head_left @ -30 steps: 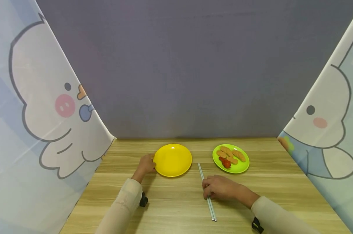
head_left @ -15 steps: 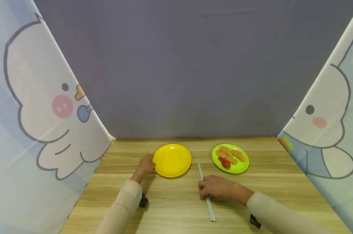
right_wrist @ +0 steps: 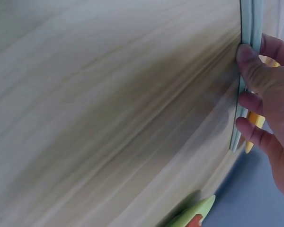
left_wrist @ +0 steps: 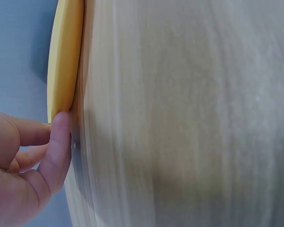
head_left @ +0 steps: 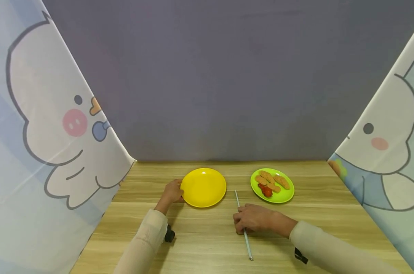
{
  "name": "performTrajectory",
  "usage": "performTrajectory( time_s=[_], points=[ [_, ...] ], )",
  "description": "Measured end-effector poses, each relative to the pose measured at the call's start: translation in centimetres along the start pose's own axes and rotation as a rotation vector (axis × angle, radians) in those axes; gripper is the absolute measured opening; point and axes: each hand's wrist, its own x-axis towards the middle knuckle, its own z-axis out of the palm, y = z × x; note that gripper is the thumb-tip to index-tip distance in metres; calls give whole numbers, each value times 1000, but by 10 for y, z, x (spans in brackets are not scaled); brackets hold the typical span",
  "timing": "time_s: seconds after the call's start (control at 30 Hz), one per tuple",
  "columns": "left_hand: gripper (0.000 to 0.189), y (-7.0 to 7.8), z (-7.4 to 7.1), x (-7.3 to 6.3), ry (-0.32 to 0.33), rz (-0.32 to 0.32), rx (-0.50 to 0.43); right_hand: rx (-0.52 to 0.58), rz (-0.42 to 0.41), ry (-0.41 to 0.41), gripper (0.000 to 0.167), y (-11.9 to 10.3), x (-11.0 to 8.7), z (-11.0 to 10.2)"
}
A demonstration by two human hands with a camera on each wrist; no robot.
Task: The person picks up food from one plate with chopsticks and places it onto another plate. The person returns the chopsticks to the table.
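Note:
My left hand (head_left: 173,191) pinches the left rim of a round yellow plate (head_left: 203,187); the left wrist view shows the thumb and fingers at the rim of the plate (left_wrist: 66,52). My right hand (head_left: 254,219) grips a pair of pale, slim chopsticks (head_left: 248,245) around their middle. Close over the wooden table, they slant from upper left to lower right in the head view. In the right wrist view the two chopsticks (right_wrist: 246,23) lie side by side, with the thumb on one side and fingers on the other.
Behind the right hand stands a lime-green plate (head_left: 285,196) with several tan, ridged food pieces (head_left: 267,176) and a red piece (head_left: 266,191). A grey wall (head_left: 207,83) rises along the back edge of the wooden table (head_left: 200,243). Cartoon-printed sheets (head_left: 39,152) flank both sides.
My right hand has shifted slightly left along with the chopsticks, which now look pressed closer together. The left hand keeps its pinch on the yellow plate. The head view shifts a little.

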Motion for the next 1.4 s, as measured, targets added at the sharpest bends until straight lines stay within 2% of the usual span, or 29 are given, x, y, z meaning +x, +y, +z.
performTrajectory(
  time_s=[0.2,0.33,0.43,0.5,0.57,0.67,0.8,0.93,1.13,1.27,1.4],
  points=[
    [53,0,0,1,-3,-6,-58,-32,-47,76,10,2,-6,7],
    [53,0,2,0,-21,-17,-102,-137,-63,178,8,1,-7,13],
    [53,1,2,0,-25,-19,-110,-221,-33,267,3,0,-6,15],
    [52,1,3,0,-23,-18,-110,-243,1,318,7,2,-6,12],
    [52,1,3,0,-23,-18,-115,-226,35,357,11,4,-7,8],
    [51,1,2,0,-24,-15,-113,-196,75,394,7,9,-9,-3],
    [51,0,2,-1,-22,-15,-103,-195,103,435,34,16,-12,-21],
    [51,0,3,0,-20,-17,-111,-130,103,515,40,26,-15,-36],
    [51,0,3,-1,-25,-1,-100,55,148,702,23,41,-18,-52],
    [50,-1,4,-1,-23,10,-99,220,228,772,24,46,-22,-65],
    [50,-1,3,-1,-23,0,-106,313,298,784,25,48,-23,-73]
  ],
)
